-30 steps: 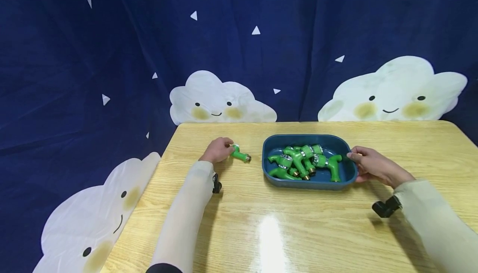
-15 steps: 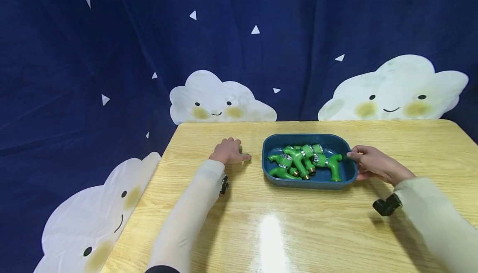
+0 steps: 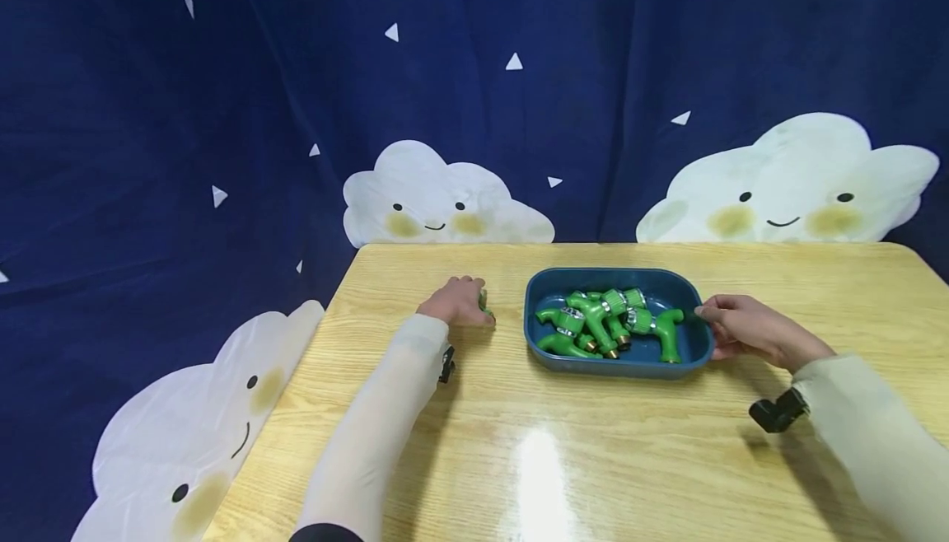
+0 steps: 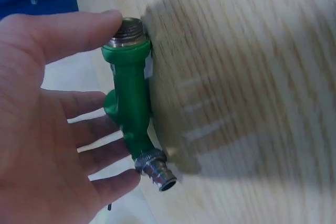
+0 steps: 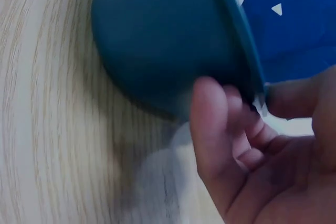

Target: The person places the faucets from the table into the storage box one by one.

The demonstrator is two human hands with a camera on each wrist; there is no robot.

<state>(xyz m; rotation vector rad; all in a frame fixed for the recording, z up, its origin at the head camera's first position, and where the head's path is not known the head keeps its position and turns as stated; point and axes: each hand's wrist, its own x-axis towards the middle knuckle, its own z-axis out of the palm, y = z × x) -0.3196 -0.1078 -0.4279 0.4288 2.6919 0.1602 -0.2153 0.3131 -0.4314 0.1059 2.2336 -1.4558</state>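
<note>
A green tap (image 4: 131, 90) with a threaded brass inlet and a metal hose nozzle lies on the wooden table, left of the bin. My left hand (image 3: 455, 303) is around it: in the left wrist view the thumb is at the threaded end and the fingertips are along the body and by the nozzle. From the head view the hand covers most of this tap. My right hand (image 3: 756, 329) holds the right end of a dark blue plastic bin (image 3: 615, 369), thumb over the rim and fingers against the outer wall (image 5: 157, 40). Several green taps (image 3: 593, 311) lie heaped inside.
The light wooden table (image 3: 630, 460) reaches back to a navy curtain (image 3: 474, 97) printed with smiling clouds. A strip of table separates my left hand from the bin's left end.
My left hand has shifted right from the tap's far end and spread over it, its fingers now curving around it. The right hand keeps its hold on the bin. The head view shifts slightly.
</note>
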